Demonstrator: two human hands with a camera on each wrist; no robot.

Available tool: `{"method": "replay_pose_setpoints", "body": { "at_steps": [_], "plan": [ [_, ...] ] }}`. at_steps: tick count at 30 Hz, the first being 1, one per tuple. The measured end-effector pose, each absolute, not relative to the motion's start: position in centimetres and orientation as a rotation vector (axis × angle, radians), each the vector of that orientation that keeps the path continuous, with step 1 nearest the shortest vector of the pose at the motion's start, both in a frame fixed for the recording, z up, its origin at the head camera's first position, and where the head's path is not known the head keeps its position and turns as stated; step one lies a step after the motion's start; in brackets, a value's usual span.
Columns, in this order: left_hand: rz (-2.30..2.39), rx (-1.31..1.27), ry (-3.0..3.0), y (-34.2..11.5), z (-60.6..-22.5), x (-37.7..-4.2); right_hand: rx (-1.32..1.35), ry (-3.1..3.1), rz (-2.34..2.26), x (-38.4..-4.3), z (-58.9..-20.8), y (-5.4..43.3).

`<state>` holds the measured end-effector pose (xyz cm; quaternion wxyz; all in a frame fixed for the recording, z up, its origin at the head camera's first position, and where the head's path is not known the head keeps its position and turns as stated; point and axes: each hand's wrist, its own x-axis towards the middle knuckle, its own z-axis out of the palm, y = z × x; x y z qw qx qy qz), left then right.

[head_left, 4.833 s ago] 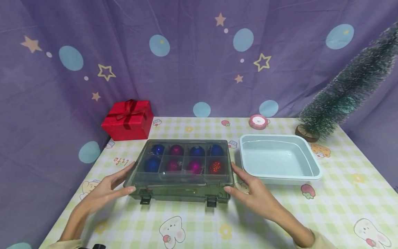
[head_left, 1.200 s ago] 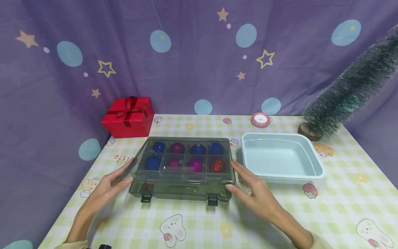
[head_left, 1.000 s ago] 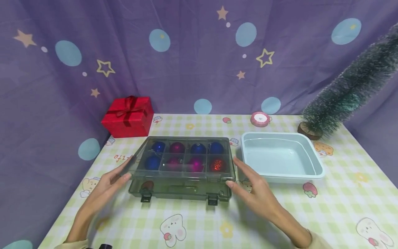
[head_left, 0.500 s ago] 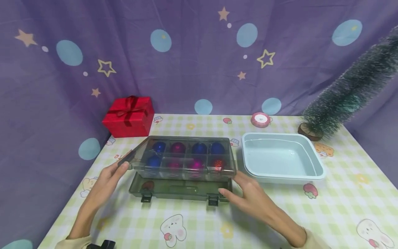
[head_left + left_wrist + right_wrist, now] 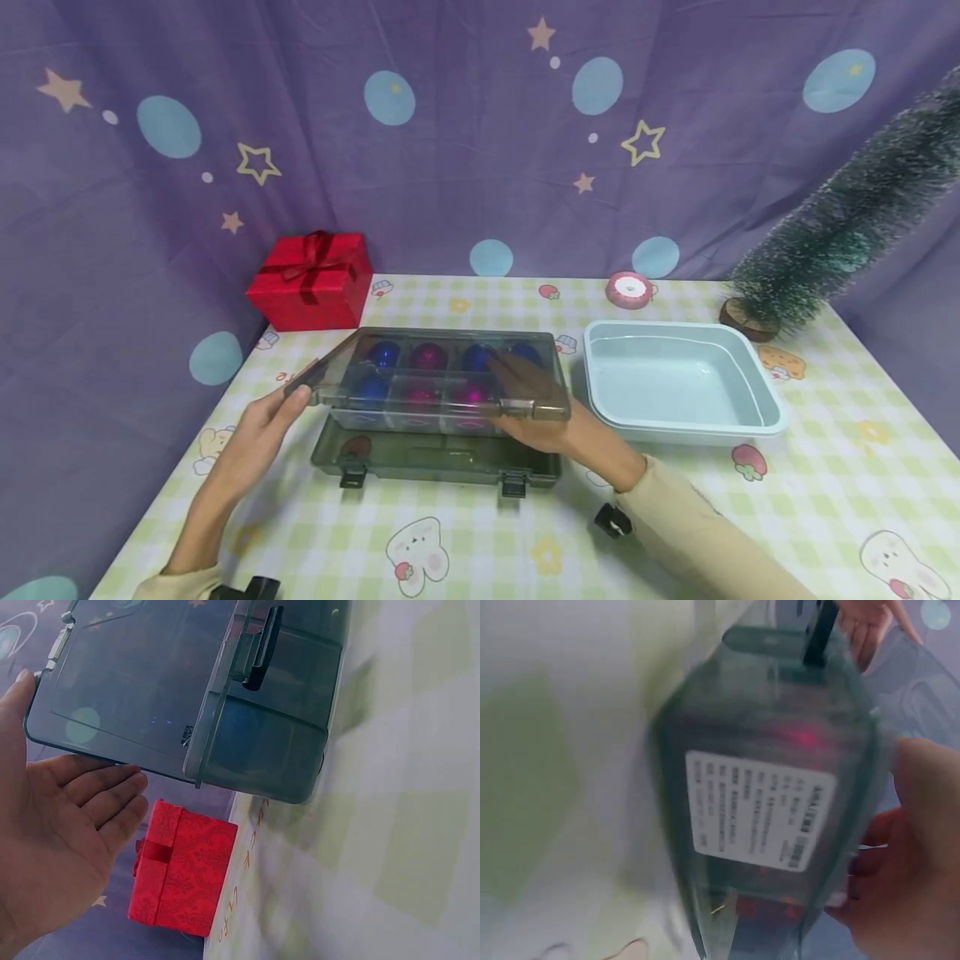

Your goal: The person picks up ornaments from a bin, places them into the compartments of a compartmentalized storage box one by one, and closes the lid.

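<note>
A smoky clear plastic case lies on the table, its lid tilted up at the front. My left hand holds the lid's front left corner; in the left wrist view the thumb is at the corner and the fingers lie along the side edge. Under the lid, my right hand reaches in from the right over the divided compartments, fingers extended. Through the lid show blue baubles and magenta baubles. The right hand covers the front right compartment. A printed label is on the case's side.
A pale blue plastic basin stands right of the case. Behind are a red gift box, a spool of pink ribbon and a small frosted Christmas tree. A checked cloth covers the table.
The left hand has raised the lid's front edge off the base. The right hand has left the case's right side and moved in beneath the lid, now hiding the red bauble.
</note>
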<state>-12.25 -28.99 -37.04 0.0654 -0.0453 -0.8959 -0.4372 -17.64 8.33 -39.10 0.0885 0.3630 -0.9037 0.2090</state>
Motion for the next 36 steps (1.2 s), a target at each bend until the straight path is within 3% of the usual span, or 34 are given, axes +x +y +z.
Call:
{"method": "replay_pose_setpoints", "body": {
  "at_steps": [10, 23, 36],
  "plan": [
    [-1.314, -0.14, -2.717, -29.0, -36.9, -12.2, 1.199, -2.563, 0.329, -18.5, -38.6, 6.9],
    [-1.317, -0.146, -2.745, -29.3, -37.2, -11.8, 1.232, -2.734, 0.421, -17.3, -39.0, 7.1],
    [-1.436, -0.273, -2.748, -29.5, -37.4, -11.6, 1.395, -2.443, 0.461, -10.6, -39.8, 11.7]
  ]
}}
